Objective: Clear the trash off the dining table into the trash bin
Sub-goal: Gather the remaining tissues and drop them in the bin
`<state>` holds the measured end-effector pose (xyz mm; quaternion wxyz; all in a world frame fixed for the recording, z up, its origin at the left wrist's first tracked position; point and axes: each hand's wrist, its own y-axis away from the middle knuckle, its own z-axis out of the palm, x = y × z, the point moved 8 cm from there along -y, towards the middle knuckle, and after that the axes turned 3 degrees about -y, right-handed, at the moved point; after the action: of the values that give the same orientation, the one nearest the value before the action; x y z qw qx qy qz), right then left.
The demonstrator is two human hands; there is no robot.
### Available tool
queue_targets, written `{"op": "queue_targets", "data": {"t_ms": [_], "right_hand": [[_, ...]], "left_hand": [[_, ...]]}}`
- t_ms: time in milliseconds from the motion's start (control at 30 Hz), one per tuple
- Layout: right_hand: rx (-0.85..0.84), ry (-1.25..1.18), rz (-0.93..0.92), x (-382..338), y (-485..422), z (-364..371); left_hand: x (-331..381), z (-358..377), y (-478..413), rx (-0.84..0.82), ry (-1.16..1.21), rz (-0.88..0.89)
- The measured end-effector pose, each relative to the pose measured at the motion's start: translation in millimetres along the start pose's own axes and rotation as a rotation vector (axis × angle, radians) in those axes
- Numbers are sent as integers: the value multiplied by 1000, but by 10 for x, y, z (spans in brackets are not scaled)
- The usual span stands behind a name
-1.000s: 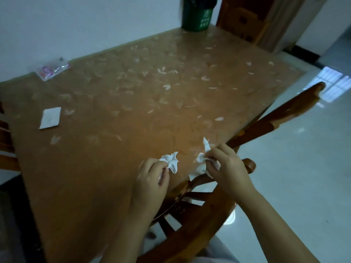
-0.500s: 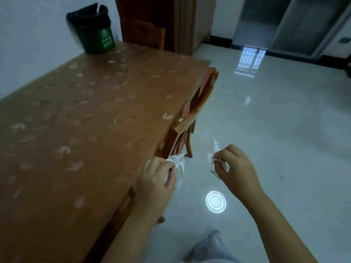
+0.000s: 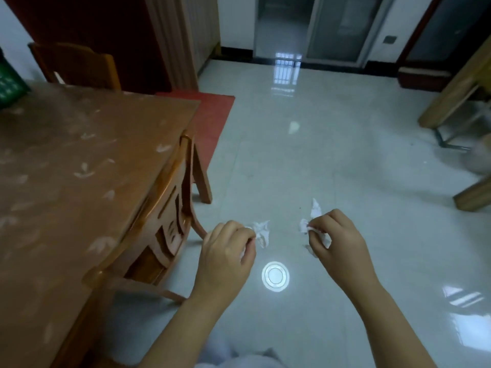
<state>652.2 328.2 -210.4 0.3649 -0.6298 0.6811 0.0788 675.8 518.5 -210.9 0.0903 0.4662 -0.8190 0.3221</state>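
Note:
My left hand (image 3: 225,257) pinches a crumpled white tissue (image 3: 261,231) between thumb and fingers. A second crumpled white tissue (image 3: 314,221) is pinched in my right hand (image 3: 337,244). Both hands hover over the shiny floor, to the right of the dining table (image 3: 66,168). The green trash bin (image 3: 9,85) with its black liner shows only as a sliver at the far left edge, on the table's far corner.
A wooden chair (image 3: 172,208) is tucked against the table's right side, another chair (image 3: 77,66) at the far end. A red mat (image 3: 212,115) lies beyond. More wooden furniture (image 3: 457,94) stands at the right. A round light reflection (image 3: 275,276) shines on the floor.
The view has swung right, away from the table and toward the open floor. Both hands left the tabletop and now hang over the floor, each still holding its tissue.

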Motion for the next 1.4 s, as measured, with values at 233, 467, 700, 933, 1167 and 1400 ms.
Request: {"op": "queue_targets", "data": {"t_ms": [233, 467, 700, 933, 1167, 1400], "right_hand": [[-5, 25, 9, 427, -1099, 351], [-39, 89, -31, 465, -2887, 877], [-41, 71, -38, 757, -4211, 1249], [-17, 70, -21, 1450, -5534, 1494], [-82, 37, -116, 1802, -7170, 1715], [-165, -30, -203, 1647, -8569, 2335]], "left_hand": [[-556, 568, -1113, -18, 22, 3], [-1369, 808, -2743, 58, 41, -12], [-1946, 1186, -4080, 36, 19, -50], [-2325, 1914, -5228, 36, 17, -58], [-2690, 2225, -6787, 120, -10, -88], [-3571, 2104, -7512, 239, -80, -281]]}}
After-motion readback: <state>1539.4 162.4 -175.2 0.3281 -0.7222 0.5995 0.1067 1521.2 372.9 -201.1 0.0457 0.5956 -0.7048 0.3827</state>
